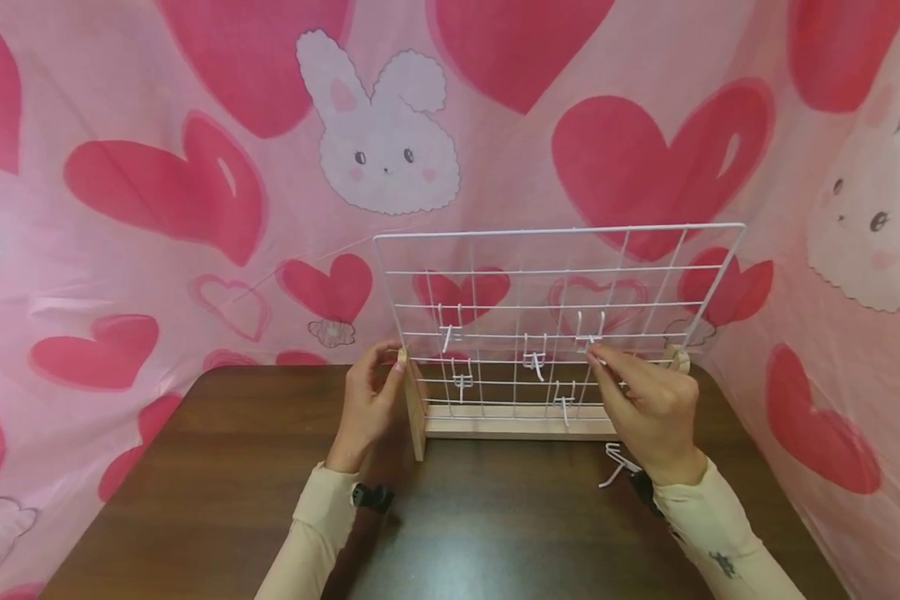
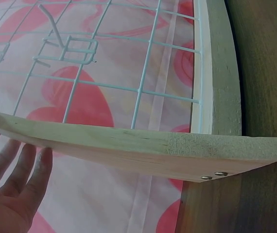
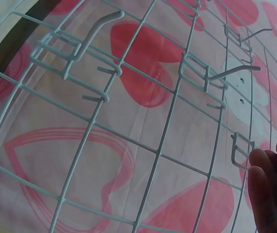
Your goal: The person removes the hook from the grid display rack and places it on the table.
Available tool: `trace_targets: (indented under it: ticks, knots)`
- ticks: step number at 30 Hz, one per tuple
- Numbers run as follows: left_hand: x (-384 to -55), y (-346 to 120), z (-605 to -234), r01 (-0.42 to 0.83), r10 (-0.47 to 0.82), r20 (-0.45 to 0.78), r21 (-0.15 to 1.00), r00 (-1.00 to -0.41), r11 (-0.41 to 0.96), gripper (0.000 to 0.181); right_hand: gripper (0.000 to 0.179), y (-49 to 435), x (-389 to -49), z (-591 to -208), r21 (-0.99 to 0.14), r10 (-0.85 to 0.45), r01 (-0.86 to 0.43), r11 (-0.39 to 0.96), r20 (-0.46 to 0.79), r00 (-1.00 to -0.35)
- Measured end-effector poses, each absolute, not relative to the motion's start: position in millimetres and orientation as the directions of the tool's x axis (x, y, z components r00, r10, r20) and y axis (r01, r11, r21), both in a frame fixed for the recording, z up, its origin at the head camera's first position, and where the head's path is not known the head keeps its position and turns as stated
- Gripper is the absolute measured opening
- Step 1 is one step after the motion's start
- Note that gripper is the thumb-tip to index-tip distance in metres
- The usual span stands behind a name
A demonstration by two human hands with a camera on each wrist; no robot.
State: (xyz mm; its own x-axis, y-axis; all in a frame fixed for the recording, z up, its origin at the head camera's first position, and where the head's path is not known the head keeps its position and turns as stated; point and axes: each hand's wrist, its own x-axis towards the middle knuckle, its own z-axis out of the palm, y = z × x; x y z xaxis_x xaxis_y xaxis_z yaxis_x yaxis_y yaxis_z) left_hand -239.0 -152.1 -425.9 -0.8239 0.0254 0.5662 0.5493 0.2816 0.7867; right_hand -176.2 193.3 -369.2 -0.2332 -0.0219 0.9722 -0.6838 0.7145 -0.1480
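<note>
A white wire grid (image 1: 555,269) stands upright in a wooden stand, between side posts on a wooden base (image 1: 510,427). My left hand (image 1: 363,404) holds the top of the left wooden side post (image 1: 416,417), thumb in front and fingers along its outer face, as the left wrist view (image 2: 19,179) shows. With thumb and fingertips my right hand (image 1: 656,412) pinches a white wire hook (image 3: 242,154) at the grid, right of the middle; its front end is hidden by the fingers. Other hooks (image 1: 535,360) hang on the grid, prongs facing me.
Beneath my right wrist a loose white hook (image 1: 613,471) lies on the dark wooden table (image 1: 217,483). The right side post (image 1: 680,360) is partly covered by my right hand. Behind the table hangs a pink cloth (image 1: 217,67) with hearts and rabbits.
</note>
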Motion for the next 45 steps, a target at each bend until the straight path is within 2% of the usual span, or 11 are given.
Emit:
trace_targets:
  ticks: [11,34,45]
  knots:
    - [-240.9,-153.3,-425.0,0.559,0.031,0.575,0.780,-0.818,0.283,0.028,0.047,195.4,-168.2,-374.5,-0.119,-0.121,-0.660,0.742,0.945,-0.306]
    - [-239.6,-153.6,-428.8,0.558,0.022,0.576,0.780,-0.817,0.281,0.028,0.042,199.3,-154.6,-407.9,0.000,-0.263,-0.683,0.731,0.923,-0.281]
    - [-240.7,-153.7,-428.0,0.563,0.028,0.580,0.777,-0.814,0.282,0.026,0.044,199.6,-146.2,-426.6,-0.009,-0.300,-0.692,0.722,0.897,-0.325]
